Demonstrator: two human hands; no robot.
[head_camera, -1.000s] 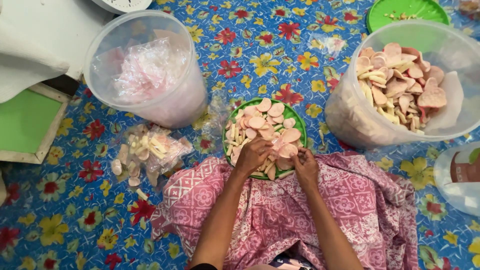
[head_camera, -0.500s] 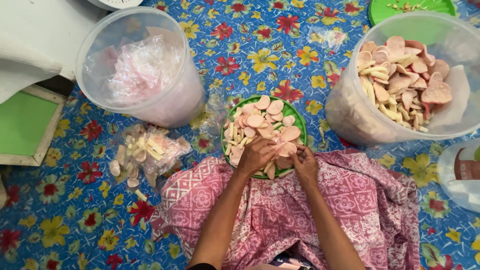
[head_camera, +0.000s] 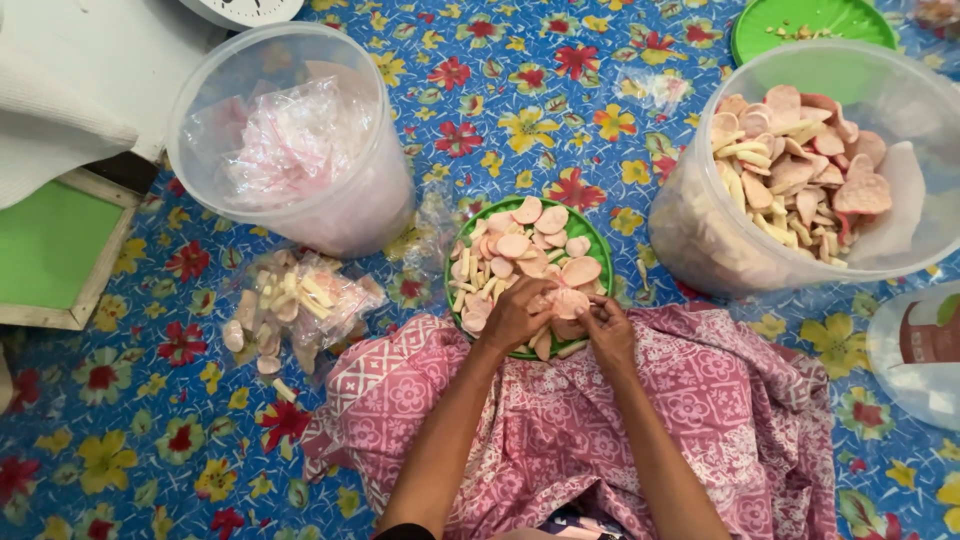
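Green-topped board (head_camera: 50, 245): was seen at the far left edge, framed in pale wood, lying flat on the flowered blue cloth (head_camera: 520, 110).
Left tub (head_camera: 290, 140): a clear round tub was stood upright on the cloth; thin clear and pinkish plastic bags (head_camera: 295, 135) were crumpled inside it.
Filled bags (head_camera: 290, 305): small clear packets of pale sticks and pink crackers were laid just below the left tub, a few loose pieces beside them.
Green plate (head_camera: 590, 235): was set between the two tubs, at the edge of the pink patterned fabric (head_camera: 620, 420); pink round crackers and pale sticks were heaped on it.
Left hand (head_camera: 518, 315): was curled over the near rim of the plate, fingertips pinching a pink cracker (head_camera: 570, 302).
Right hand (head_camera: 606, 328): was closed on the same cracker from the other side, fingers pressed together, touching the left hand.
Right tub (head_camera: 700, 240): a larger clear tub was filled with pink crackers and pale sticks, a white liner showing at its right side.
Green lid (head_camera: 810, 20): was laid flat above the right tub, crumbs on it.
White package (head_camera: 920, 350): was lying at the right edge, carrying a brown and green label.
Change: half a second before, both hands were already at the plate's near rim; little had shifted.
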